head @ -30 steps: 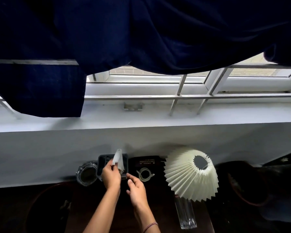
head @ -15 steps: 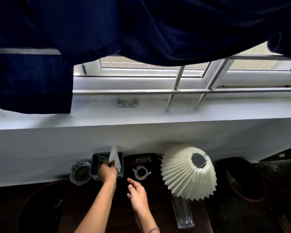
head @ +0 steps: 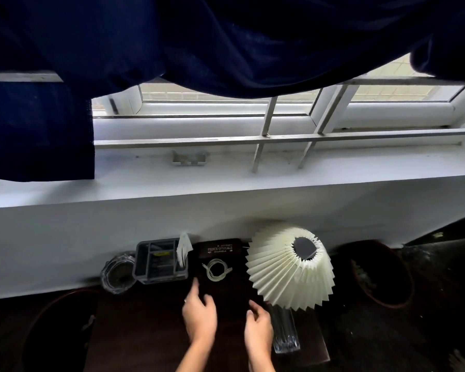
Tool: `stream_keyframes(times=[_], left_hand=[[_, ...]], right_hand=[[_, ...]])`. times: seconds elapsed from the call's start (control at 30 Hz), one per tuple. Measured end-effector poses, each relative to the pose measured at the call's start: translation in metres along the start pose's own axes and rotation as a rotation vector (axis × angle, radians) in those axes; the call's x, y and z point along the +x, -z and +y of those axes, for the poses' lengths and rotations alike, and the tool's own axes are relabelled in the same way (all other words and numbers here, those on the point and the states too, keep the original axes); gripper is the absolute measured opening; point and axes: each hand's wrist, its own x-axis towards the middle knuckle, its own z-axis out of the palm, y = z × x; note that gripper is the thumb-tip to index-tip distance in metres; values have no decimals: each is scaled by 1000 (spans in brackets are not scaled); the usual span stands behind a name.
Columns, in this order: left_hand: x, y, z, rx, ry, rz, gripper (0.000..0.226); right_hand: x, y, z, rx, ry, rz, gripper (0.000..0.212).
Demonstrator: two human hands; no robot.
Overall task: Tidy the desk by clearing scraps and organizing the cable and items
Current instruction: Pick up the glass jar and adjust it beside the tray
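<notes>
Grip empty: both hands (head: 199, 316) hover palm-down (fingers spread) over desk (head: 145, 331).

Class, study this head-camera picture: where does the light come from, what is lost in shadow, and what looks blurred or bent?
Head view: daylight enters through the window; the dark desk sinks into shadow; the left hand is motion-blurred; the wide lens bows the sill.

organizer (head: 159, 261) left of case (head: 220, 249) | cable (head: 216, 269) before case | lamp (head: 290, 267) right

Home room, dark desk (head: 151, 326) under curtained window (head: 226, 103), pleated lamp (head: 285, 269), optician's case (head: 220, 249)
</notes>
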Motion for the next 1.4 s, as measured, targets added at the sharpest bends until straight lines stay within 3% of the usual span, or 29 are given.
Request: stream_keyframes(times=[0.17, 0.3, 0.37, 0.47, 0.53, 0.63, 0.7, 0.83, 0.9, 1.1, 1.4], left_hand=[[-44, -45, -13, 19, 104, -279, 48], [-57, -73, -16, 106, 131, -452, 50], [-58, -84, -15, 142, 139, -516, 49], [-57, -101, -12, 156, 153, -611, 41], [-56, -110, -13, 156, 161, -647, 35], [-51, -119, -17, 139, 175, -677, 33], [-47, -120, -19, 138, 182, -663, 37], [-41, -108, -26, 123, 210, -597, 70], [-39, -97, -31, 82, 234, -540, 76], [-26, -36, -42, -75, 312, -370, 46], [5, 84, -55, -302, 435, -198, 32]], right_hand=[[2, 35, 38, -58, -125, 170, 22], [14, 60, 63, -113, -96, 327, 22], [24, 70, 70, -211, -44, 275, 35], [38, 78, 75, -330, 48, 24, 54], [43, 79, 76, -319, 64, -106, 56], [47, 79, 76, -286, 57, -109, 52], [46, 80, 77, -260, 57, -90, 48], [37, 74, 77, -228, 87, -112, 46], [30, 66, 76, -224, 101, -136, 47], [-3, 29, 67, -212, 181, -213, 46], [-60, -50, 23, -247, 327, -347, 43]])
